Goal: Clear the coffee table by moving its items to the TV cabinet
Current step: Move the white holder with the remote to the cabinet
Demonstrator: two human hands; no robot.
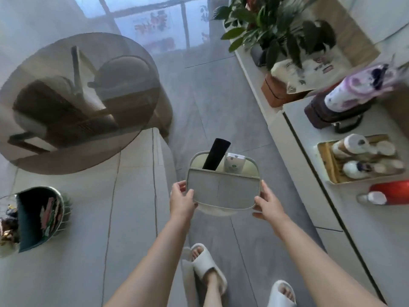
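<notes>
Between table and cabinet, both hands (223,201) grip the organizer (222,187).

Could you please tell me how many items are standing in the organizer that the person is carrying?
2: a black remote in the rear pocket's left, and a white remote to its right. The organizer may hide more.
</notes>
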